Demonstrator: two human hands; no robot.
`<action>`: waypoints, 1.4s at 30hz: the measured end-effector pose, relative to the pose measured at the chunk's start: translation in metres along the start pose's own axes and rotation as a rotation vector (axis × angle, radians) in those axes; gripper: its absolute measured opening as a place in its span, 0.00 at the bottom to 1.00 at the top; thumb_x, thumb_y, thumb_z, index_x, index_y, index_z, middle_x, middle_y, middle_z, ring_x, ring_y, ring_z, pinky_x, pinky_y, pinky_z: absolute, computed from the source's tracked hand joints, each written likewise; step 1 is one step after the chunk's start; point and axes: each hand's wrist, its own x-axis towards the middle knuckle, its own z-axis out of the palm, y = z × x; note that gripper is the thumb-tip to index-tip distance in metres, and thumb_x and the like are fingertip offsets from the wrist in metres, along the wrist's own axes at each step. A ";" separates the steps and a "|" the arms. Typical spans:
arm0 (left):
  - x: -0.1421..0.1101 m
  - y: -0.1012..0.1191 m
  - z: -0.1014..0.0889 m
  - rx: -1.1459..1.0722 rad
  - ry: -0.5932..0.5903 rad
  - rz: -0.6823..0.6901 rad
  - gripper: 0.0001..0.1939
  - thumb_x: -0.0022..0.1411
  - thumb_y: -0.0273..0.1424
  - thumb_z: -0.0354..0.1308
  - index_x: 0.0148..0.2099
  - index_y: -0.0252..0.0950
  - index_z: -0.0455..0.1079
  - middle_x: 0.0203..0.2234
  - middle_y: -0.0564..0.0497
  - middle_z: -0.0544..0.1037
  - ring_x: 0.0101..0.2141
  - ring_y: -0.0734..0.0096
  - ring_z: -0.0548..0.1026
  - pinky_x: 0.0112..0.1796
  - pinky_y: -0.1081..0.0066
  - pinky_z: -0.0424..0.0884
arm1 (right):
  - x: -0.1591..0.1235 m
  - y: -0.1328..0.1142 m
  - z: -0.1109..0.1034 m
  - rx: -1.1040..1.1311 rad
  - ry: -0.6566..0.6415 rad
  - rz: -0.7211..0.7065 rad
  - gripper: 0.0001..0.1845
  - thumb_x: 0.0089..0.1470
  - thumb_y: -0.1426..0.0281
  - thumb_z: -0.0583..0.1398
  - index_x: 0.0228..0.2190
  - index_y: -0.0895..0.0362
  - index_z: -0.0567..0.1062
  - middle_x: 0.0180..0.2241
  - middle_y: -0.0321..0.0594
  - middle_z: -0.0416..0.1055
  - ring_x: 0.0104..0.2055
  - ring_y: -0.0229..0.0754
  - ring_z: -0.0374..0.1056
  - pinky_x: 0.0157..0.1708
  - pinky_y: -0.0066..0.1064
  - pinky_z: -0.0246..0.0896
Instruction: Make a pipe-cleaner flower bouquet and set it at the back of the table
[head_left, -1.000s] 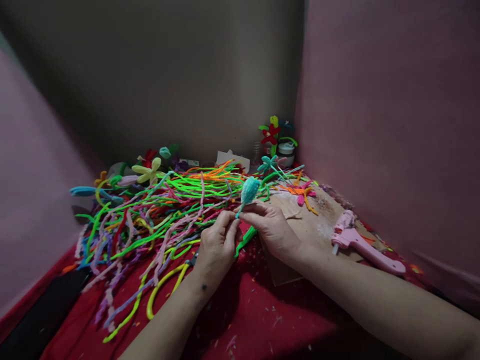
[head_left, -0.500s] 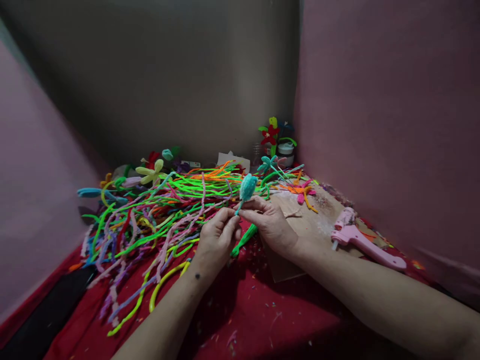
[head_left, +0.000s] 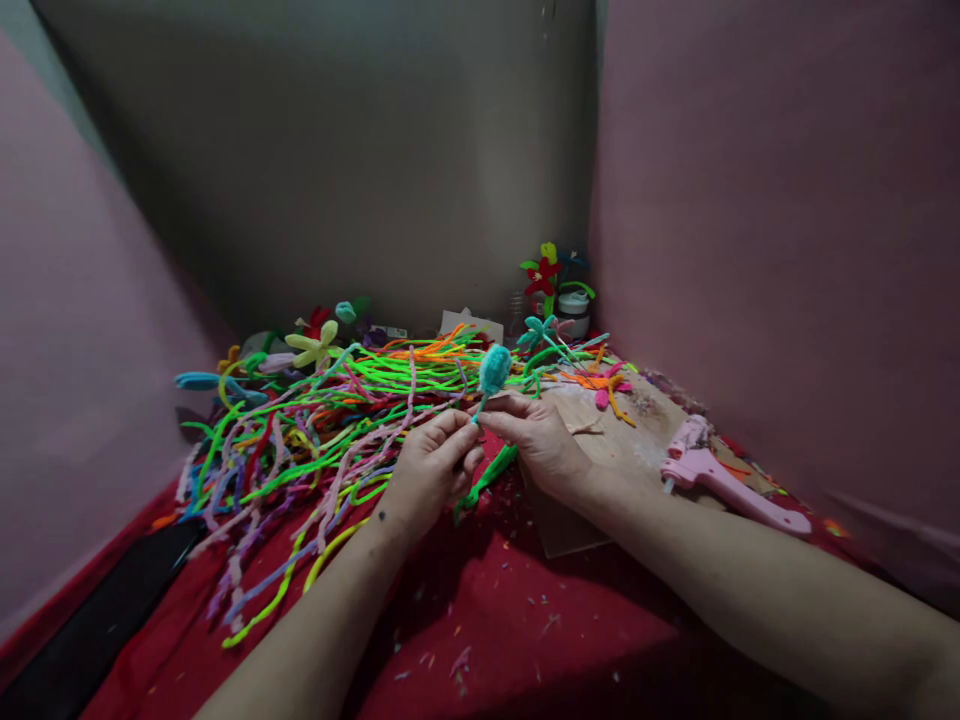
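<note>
A teal pipe-cleaner flower (head_left: pixel 495 371) with a rounded, bud-like head stands nearly upright between my hands. My left hand (head_left: pixel 435 455) pinches the lower end of its short stem between thumb and forefinger. Just under the bud, my right hand (head_left: pixel 541 440) has its thumb and fingers closed on the same stem. Fingertips of both hands almost meet there. Below them, a bundle of green pipe cleaners (head_left: pixel 487 478) lies on the red cloth (head_left: pixel 480 630), partly behind my left hand.
Loose pipe cleaners (head_left: pixel 300 465) in many colours spread across the left. A pink glue gun (head_left: pixel 712 480) rests on the right beside a cardboard sheet (head_left: pixel 570 530). Finished flowers (head_left: pixel 541 275) stand at the back near a lidded jar (head_left: pixel 574 315). A black flat object (head_left: pixel 112 610) lies front left.
The flower has turned slightly in my fingers, so its bud looks rounder and tilts a little differently. Both hands keep their pinch on the stem. The view has shifted slightly.
</note>
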 end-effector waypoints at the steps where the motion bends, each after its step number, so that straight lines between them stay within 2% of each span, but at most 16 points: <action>1: 0.000 0.000 -0.001 -0.022 -0.019 0.003 0.10 0.59 0.37 0.54 0.31 0.36 0.60 0.14 0.61 0.62 0.11 0.86 0.52 0.12 0.83 0.48 | 0.000 0.000 0.000 0.005 -0.007 -0.005 0.04 0.42 0.71 0.62 0.24 0.57 0.78 0.27 0.35 0.72 0.33 0.38 0.65 0.40 0.32 0.58; 4: -0.001 0.000 -0.002 -0.116 -0.085 0.003 0.09 0.59 0.36 0.54 0.33 0.36 0.60 0.14 0.62 0.61 0.11 0.86 0.50 0.11 0.83 0.48 | 0.000 0.001 0.001 0.043 -0.028 0.001 0.03 0.42 0.71 0.62 0.23 0.57 0.77 0.26 0.34 0.72 0.32 0.37 0.65 0.39 0.31 0.58; 8: -0.001 0.002 -0.004 -0.208 -0.150 -0.027 0.09 0.57 0.35 0.56 0.35 0.35 0.63 0.14 0.62 0.59 0.11 0.87 0.48 0.11 0.84 0.51 | 0.002 0.007 0.000 0.186 -0.064 0.095 0.06 0.41 0.70 0.63 0.26 0.57 0.77 0.25 0.34 0.72 0.29 0.37 0.65 0.35 0.31 0.59; 15: -0.002 0.004 -0.002 -0.231 -0.165 -0.012 0.09 0.57 0.34 0.57 0.34 0.34 0.64 0.11 0.62 0.58 0.10 0.87 0.47 0.10 0.84 0.49 | 0.004 0.009 -0.002 0.279 -0.146 0.127 0.09 0.40 0.70 0.64 0.29 0.57 0.76 0.24 0.33 0.70 0.23 0.33 0.60 0.26 0.27 0.54; 19: 0.000 0.001 0.000 -0.218 -0.167 0.030 0.09 0.56 0.34 0.57 0.33 0.34 0.64 0.10 0.62 0.59 0.09 0.85 0.51 0.10 0.83 0.52 | 0.004 0.006 -0.001 0.266 -0.149 0.115 0.07 0.40 0.70 0.65 0.27 0.58 0.75 0.23 0.32 0.69 0.21 0.31 0.59 0.21 0.26 0.49; 26: 0.002 -0.003 0.000 -0.267 -0.143 0.042 0.09 0.56 0.34 0.58 0.35 0.34 0.64 0.16 0.59 0.63 0.12 0.84 0.56 0.13 0.82 0.55 | 0.005 0.008 -0.002 0.213 -0.107 0.101 0.08 0.40 0.69 0.65 0.26 0.58 0.76 0.23 0.34 0.72 0.24 0.35 0.64 0.30 0.30 0.58; 28: 0.001 -0.003 0.001 -0.187 -0.103 0.055 0.10 0.56 0.35 0.57 0.34 0.34 0.64 0.18 0.58 0.66 0.13 0.84 0.58 0.13 0.81 0.55 | 0.004 0.010 -0.002 0.222 -0.085 0.084 0.08 0.40 0.69 0.65 0.27 0.59 0.76 0.23 0.35 0.72 0.26 0.35 0.65 0.32 0.30 0.59; 31: 0.000 -0.003 0.004 0.081 0.019 0.117 0.11 0.55 0.36 0.57 0.30 0.33 0.64 0.17 0.57 0.66 0.12 0.84 0.59 0.13 0.80 0.54 | 0.003 0.011 -0.001 0.238 -0.022 0.079 0.08 0.38 0.71 0.65 0.27 0.59 0.77 0.25 0.35 0.72 0.28 0.36 0.65 0.34 0.31 0.59; 35: -0.001 -0.009 0.006 0.444 0.210 0.289 0.10 0.57 0.34 0.54 0.26 0.35 0.64 0.14 0.58 0.64 0.15 0.81 0.61 0.17 0.78 0.56 | 0.000 0.011 0.000 0.232 -0.014 0.097 0.06 0.39 0.71 0.65 0.25 0.59 0.76 0.25 0.35 0.72 0.27 0.36 0.65 0.33 0.31 0.59; 37: -0.001 -0.012 0.006 0.567 0.255 0.355 0.10 0.58 0.34 0.52 0.27 0.35 0.65 0.15 0.58 0.65 0.16 0.80 0.62 0.19 0.78 0.58 | 0.000 0.011 0.000 0.227 -0.029 0.092 0.06 0.39 0.71 0.64 0.25 0.59 0.76 0.25 0.35 0.72 0.27 0.36 0.64 0.34 0.31 0.59; 39: 0.000 -0.013 0.005 0.571 0.248 0.353 0.10 0.59 0.33 0.50 0.27 0.36 0.65 0.15 0.58 0.65 0.15 0.80 0.62 0.18 0.78 0.58 | 0.000 0.013 -0.002 0.206 -0.036 0.087 0.05 0.40 0.71 0.64 0.25 0.59 0.76 0.25 0.36 0.72 0.28 0.36 0.64 0.33 0.31 0.58; 42: 0.001 -0.008 0.005 0.407 0.190 0.234 0.11 0.59 0.34 0.50 0.27 0.36 0.64 0.14 0.59 0.65 0.13 0.81 0.61 0.15 0.79 0.56 | 0.002 0.016 -0.005 0.165 -0.041 0.086 0.06 0.42 0.70 0.64 0.27 0.59 0.77 0.27 0.36 0.72 0.27 0.35 0.62 0.31 0.29 0.57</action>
